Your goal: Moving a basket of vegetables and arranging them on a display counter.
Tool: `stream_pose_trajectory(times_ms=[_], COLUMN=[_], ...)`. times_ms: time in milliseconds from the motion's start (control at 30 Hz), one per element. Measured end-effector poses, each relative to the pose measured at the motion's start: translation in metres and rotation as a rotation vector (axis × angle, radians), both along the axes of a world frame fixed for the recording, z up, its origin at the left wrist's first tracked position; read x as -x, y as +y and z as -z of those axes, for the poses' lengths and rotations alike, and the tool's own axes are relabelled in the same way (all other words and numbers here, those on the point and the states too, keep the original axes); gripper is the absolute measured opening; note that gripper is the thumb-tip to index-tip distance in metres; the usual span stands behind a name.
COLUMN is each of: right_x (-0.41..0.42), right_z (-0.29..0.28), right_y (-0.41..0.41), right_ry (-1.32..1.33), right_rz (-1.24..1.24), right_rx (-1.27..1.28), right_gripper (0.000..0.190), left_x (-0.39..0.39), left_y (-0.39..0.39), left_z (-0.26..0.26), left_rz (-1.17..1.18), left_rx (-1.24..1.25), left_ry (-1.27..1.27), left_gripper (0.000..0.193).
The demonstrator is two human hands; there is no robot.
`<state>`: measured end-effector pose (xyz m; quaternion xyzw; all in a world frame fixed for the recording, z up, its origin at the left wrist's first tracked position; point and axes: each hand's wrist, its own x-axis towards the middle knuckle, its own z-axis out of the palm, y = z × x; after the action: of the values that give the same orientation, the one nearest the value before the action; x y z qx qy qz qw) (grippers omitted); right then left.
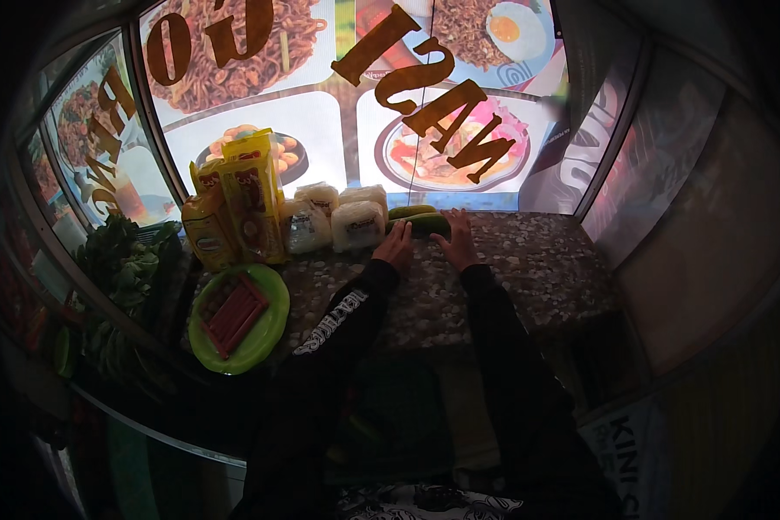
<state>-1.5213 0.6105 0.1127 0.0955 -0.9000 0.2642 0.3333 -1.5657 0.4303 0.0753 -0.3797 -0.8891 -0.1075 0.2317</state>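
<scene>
Two green cucumbers lie side by side at the back of a pebble-patterned counter. My left hand (396, 248) has its fingers on the left end of the front cucumber (428, 225). At its other end, my right hand (458, 244) grips with thumb and fingers spread around the tip. The rear cucumber (411, 211) shows only partly behind it. Just left of my left hand sit several white plastic-wrapped blocks (357, 225), which bear writing. Upright yellow food packets (253, 201) stand beside these blocks.
A green plate (276, 325) with reddish sausages (234, 318) and small round items rests at the counter's left. Leafy greens (127, 260) fill the dim far left. Glass panels with food pictures (455, 143) and lettering enclose the back; a side panel (708, 260) bounds the right.
</scene>
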Motion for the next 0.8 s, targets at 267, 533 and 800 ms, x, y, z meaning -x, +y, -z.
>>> stream_pose_trajectory(times_ms=[267, 533, 800], right_x=[-0.046, -0.093, -0.164], right_z=[-0.015, -0.016, -0.014], right_y=[-0.054, -0.094, -0.136], right_ry=[-0.039, 0.020, -0.050], right_rz=[0.074, 0.036, 0.030], right_rx=[-0.092, -0.128, -0.130], right_gripper=[0.039, 0.037, 0.036], left_x=[-0.045, -0.106, -0.175], left_y=[-0.034, -0.060, -0.099], left_z=[-0.032, -0.065, -0.055], left_rz=[-0.039, -0.041, 0.050], left_rx=[-0.031, -0.075, -0.150], left_ry=[-0.003, -0.075, -0.112], left_gripper=[0.052, 0.052, 0.046])
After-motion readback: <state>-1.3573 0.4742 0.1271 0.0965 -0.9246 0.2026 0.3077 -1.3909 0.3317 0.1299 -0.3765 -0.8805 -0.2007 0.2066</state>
